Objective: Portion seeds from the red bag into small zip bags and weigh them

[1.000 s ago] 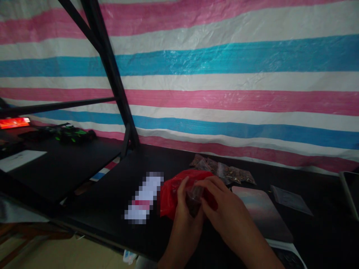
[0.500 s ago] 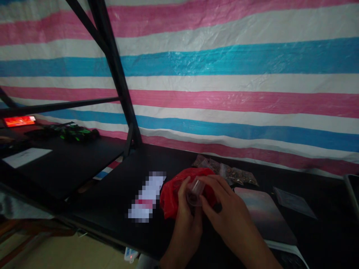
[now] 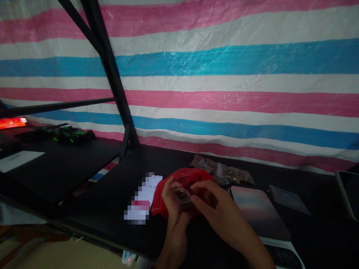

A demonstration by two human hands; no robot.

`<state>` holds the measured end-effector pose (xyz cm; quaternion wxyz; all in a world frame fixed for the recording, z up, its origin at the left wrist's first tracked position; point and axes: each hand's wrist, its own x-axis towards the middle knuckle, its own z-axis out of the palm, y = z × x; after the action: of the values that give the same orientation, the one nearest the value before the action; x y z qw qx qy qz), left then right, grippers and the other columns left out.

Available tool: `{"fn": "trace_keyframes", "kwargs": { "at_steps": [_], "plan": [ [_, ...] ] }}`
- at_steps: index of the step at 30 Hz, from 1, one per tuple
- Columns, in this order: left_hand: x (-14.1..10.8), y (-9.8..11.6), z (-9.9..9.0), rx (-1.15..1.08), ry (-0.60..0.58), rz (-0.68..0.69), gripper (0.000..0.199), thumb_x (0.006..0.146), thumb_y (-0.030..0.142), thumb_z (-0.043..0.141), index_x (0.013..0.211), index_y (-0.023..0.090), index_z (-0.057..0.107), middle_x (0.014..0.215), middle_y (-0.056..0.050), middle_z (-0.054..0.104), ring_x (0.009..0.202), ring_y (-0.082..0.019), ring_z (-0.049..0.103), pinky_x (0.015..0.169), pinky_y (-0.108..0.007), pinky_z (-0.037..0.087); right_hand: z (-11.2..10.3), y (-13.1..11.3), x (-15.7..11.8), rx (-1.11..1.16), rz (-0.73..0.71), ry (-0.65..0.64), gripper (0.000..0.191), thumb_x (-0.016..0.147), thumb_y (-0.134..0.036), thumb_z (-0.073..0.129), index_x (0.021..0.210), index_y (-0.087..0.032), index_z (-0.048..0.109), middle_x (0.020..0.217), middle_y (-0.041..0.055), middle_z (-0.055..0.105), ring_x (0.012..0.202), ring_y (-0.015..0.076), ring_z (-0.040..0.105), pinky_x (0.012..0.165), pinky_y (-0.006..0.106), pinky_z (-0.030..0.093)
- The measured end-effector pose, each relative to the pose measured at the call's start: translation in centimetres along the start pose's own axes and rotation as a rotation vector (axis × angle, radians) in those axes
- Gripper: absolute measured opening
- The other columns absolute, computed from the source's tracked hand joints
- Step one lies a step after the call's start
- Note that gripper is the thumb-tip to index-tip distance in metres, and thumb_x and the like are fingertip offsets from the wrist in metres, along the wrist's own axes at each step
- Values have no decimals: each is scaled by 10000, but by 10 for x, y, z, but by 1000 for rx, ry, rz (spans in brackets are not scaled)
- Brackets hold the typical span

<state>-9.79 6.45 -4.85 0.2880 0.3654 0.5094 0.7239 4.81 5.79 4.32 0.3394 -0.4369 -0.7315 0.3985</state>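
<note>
A small clear plastic bag (image 3: 182, 195) is in my left hand (image 3: 174, 205), its mouth gaping toward me and small brownish bits inside. On its right, my right hand (image 3: 215, 203) has thumb and forefinger apart, with the thumb tip at the bag's rim. I see nothing between these fingers. Behind and beneath both hands lies a crumpled red plastic bag (image 3: 193, 174), open at the top. What it contains is too dark to make out.
Filled clear bags (image 3: 224, 172) lie behind the red one. To the right are a scale with a shiny plate (image 3: 259, 211) and a flat clear bag (image 3: 288, 198). A partly blurred white phone-like screen (image 3: 153, 185) lies left. A black metal post (image 3: 113, 78) rises behind.
Both hands and the small clear bag have shifted slightly left in view. The bag's mouth has widened, showing its contents, and my right fingers have come away from its upper part.
</note>
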Motion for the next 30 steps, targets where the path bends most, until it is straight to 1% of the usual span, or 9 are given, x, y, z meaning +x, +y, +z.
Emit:
{"fn": "trace_keyframes", "kwargs": {
  "at_steps": [3, 6, 8, 10, 11, 14, 18, 26, 30],
  "plan": [
    [7, 2, 9, -28, 34, -9, 426, 817, 503, 674, 1149, 235, 674, 773, -30, 602, 651, -254, 635, 631, -448, 591, 2, -3, 0, 30, 40, -4, 102, 914, -234, 694, 926, -257, 793, 863, -18, 758, 754, 167, 657, 701, 266, 485],
    [-12, 18, 5, -24, 61, 71, 409, 858, 450, 655, 1218, 256, 650, 1024, -90, 703, 949, -317, 722, 887, -522, 598, -3, 2, 3, 71, 47, 100, 140, 925, -264, 652, 901, -240, 788, 868, 9, 780, 780, 188, 689, 742, 287, 501],
    [-29, 32, -3, 135, 99, 350, 378, 921, 334, 626, 1294, 279, 630, 1342, -112, 672, 1326, -340, 618, 1162, -559, 448, -17, 6, 3, 137, 21, 216, 165, 928, -351, 653, 927, -233, 767, 885, 33, 790, 805, 209, 709, 750, 301, 515],
    [-38, 44, -11, 504, 106, 634, 418, 962, 195, 586, 1370, 286, 579, 1483, -106, 612, 1490, -333, 492, 1263, -597, 298, -41, 11, 0, 188, -10, 349, 243, 911, -462, 671, 929, -227, 727, 840, 42, 778, 782, 216, 704, 716, 299, 515],
    [-39, 47, -14, 677, 89, 676, 465, 977, 173, 564, 1432, 267, 538, 1541, -124, 579, 1536, -340, 439, 1282, -614, 232, -54, 13, -3, 193, -15, 415, 282, 883, -507, 692, 916, -227, 706, 784, 34, 760, 729, 207, 684, 671, 290, 499],
    [-36, 45, -15, 978, -32, 679, 488, 999, 157, 528, 1481, 224, 499, 1550, -160, 593, 1524, -361, 458, 1252, -605, 260, -94, 24, -17, 130, 111, 487, 356, 821, -569, 704, 913, -226, 691, 681, 7, 713, 566, 164, 567, 529, 267, 393],
    [-38, 34, -8, 1042, -26, 748, 462, 975, 147, 565, 1431, 222, 543, 1479, -169, 659, 1484, -407, 496, 1203, -631, 281, -125, 51, -33, -25, 303, 394, 379, 727, -596, 644, 763, -221, 689, 618, 29, 697, 509, 164, 524, 510, 291, 366],
    [-58, 36, -2, 872, 13, 863, 395, 920, 138, 612, 1311, 194, 596, 1287, -175, 701, 1328, -412, 575, 1102, -582, 362, -140, 85, -42, -167, 413, 455, 424, 672, -622, 587, 730, -226, 725, 689, 99, 781, 638, 286, 691, 613, 375, 462],
    [-71, 32, 5, 798, -3, 904, 397, 881, 121, 645, 1264, 219, 612, 1200, -126, 689, 1195, -353, 624, 1050, -525, 401, -148, 90, -43, -193, 418, 596, 444, 697, -622, 578, 789, -223, 750, 786, 125, 809, 737, 325, 728, 704, 412, 488]
  ]
}}
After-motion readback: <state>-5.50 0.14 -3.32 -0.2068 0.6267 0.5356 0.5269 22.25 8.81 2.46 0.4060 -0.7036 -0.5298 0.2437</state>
